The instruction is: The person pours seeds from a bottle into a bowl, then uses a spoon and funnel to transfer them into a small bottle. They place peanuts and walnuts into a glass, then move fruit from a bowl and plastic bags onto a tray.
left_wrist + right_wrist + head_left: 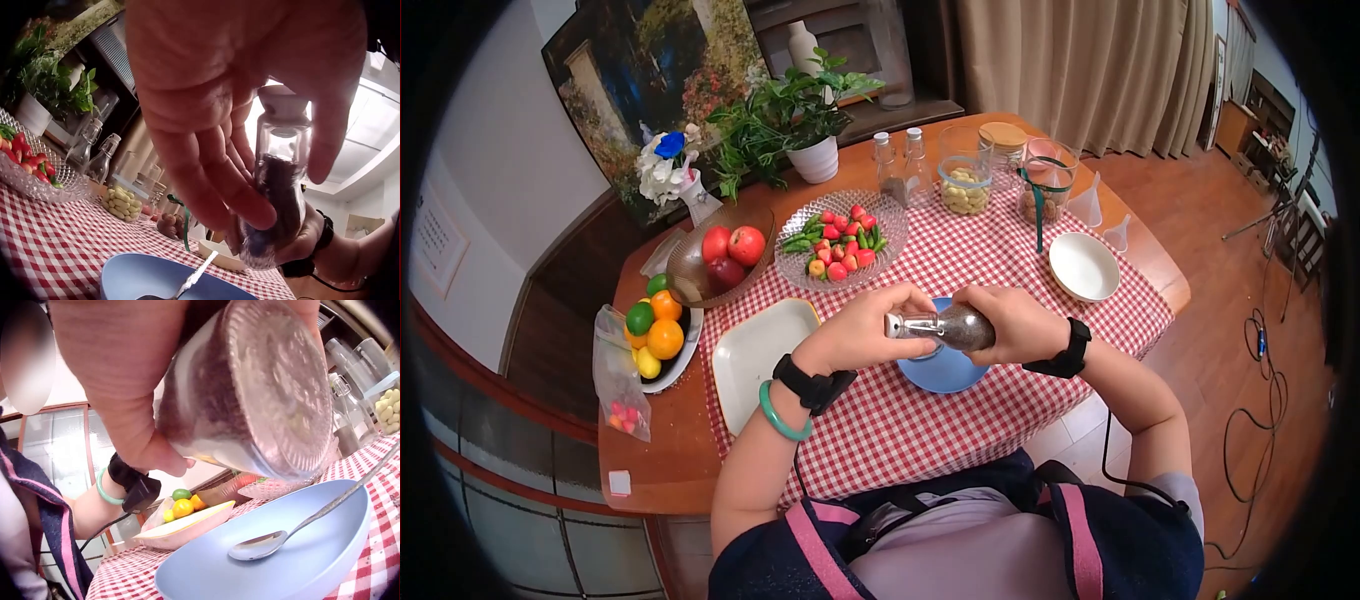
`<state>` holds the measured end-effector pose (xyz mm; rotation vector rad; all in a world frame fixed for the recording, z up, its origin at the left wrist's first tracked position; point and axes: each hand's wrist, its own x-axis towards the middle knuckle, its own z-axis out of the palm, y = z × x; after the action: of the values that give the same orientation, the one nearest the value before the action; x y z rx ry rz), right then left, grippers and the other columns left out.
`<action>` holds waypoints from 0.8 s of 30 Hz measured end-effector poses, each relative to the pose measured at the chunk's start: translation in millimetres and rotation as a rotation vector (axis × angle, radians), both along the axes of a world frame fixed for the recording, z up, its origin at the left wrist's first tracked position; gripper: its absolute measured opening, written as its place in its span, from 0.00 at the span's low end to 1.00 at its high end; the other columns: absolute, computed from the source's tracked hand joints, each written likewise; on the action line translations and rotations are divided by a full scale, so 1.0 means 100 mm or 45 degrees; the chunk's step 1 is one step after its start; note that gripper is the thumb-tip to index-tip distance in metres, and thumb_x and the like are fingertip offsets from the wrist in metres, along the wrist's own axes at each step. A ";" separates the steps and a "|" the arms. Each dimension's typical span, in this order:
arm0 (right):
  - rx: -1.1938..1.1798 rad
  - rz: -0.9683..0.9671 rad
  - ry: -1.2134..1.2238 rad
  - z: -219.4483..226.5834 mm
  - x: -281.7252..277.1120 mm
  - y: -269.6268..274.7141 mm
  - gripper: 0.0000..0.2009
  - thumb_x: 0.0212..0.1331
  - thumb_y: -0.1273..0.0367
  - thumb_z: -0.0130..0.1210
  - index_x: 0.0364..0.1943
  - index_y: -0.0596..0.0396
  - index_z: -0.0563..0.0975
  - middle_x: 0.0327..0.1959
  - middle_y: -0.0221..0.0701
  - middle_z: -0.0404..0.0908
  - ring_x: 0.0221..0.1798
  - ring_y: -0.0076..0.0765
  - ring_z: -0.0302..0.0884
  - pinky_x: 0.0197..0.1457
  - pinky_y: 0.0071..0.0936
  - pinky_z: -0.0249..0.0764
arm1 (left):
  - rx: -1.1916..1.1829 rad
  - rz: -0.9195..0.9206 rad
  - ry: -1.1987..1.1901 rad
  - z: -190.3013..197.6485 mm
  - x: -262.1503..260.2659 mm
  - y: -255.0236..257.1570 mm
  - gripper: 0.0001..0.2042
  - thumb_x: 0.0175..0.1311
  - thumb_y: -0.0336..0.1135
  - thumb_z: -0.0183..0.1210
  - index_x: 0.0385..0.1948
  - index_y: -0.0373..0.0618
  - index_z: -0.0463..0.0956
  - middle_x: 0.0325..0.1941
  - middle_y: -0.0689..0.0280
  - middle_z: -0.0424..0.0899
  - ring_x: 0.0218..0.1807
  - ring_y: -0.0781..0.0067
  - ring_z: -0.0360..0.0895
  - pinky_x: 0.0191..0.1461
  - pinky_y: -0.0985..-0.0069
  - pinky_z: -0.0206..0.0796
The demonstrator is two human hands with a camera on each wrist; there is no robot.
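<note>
A glass bottle (966, 328) of dark grains with a white stopper lies tilted above a blue bowl (942, 376). My right hand (1018, 325) grips its wide base end. The fingers of my left hand (868, 326) curl around the neck; in the left wrist view the left hand (250, 106) has fingers and thumb on either side of the bottle (281, 181), below the stopper (284, 103). In the right wrist view the bottle's ribbed base (281, 387) faces the camera, and a metal spoon (259, 545) rests in the blue bowl (187, 575).
An empty white tray (750, 355) stands left of the bowl, a white dish (1084, 267) to its right. Behind are a glass plate of strawberries and peppers (840, 242), two stoppered bottles (914, 170) and glass jars (965, 185). Fruit (665, 338) lies on a plate at the left.
</note>
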<state>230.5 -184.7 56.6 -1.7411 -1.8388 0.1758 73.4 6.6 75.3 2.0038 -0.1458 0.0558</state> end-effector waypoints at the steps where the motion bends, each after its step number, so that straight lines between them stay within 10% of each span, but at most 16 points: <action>1: -0.020 0.004 -0.021 0.02 -0.02 -0.01 0.27 0.38 0.67 0.66 0.47 0.58 0.69 0.35 0.42 0.79 0.37 0.48 0.80 0.39 0.37 0.76 | -0.081 -0.019 -0.012 -0.02 -0.01 -0.01 0.16 0.55 0.37 0.64 0.42 0.39 0.71 0.37 0.66 0.79 0.37 0.79 0.76 0.41 0.79 0.69; 7: -0.019 0.101 0.080 0.02 -0.03 0.02 0.27 0.36 0.67 0.65 0.46 0.56 0.69 0.33 0.41 0.79 0.36 0.49 0.79 0.38 0.39 0.75 | -0.572 -0.063 0.186 0.04 -0.02 -0.03 0.10 0.64 0.38 0.57 0.36 0.42 0.69 0.34 0.64 0.78 0.33 0.80 0.75 0.36 0.79 0.69; 16: -0.081 0.011 -0.058 -0.03 -0.09 0.01 0.26 0.36 0.66 0.66 0.43 0.56 0.69 0.33 0.42 0.79 0.36 0.50 0.79 0.38 0.40 0.75 | 0.315 0.073 0.171 -0.04 -0.04 -0.07 0.16 0.66 0.42 0.53 0.24 0.38 0.74 0.20 0.71 0.74 0.25 0.83 0.69 0.31 0.82 0.63; 24: -0.182 0.177 0.228 -0.01 -0.07 -0.02 0.26 0.38 0.66 0.66 0.45 0.58 0.70 0.32 0.44 0.80 0.34 0.49 0.81 0.37 0.37 0.76 | 0.035 0.012 0.144 -0.21 -0.04 0.00 0.21 0.66 0.50 0.51 0.24 0.39 0.75 0.19 0.67 0.73 0.24 0.79 0.69 0.31 0.78 0.61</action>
<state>223.3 -186.3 56.1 -1.6322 -1.8531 0.5135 69.2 6.2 53.9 2.0295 -0.0648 -0.0541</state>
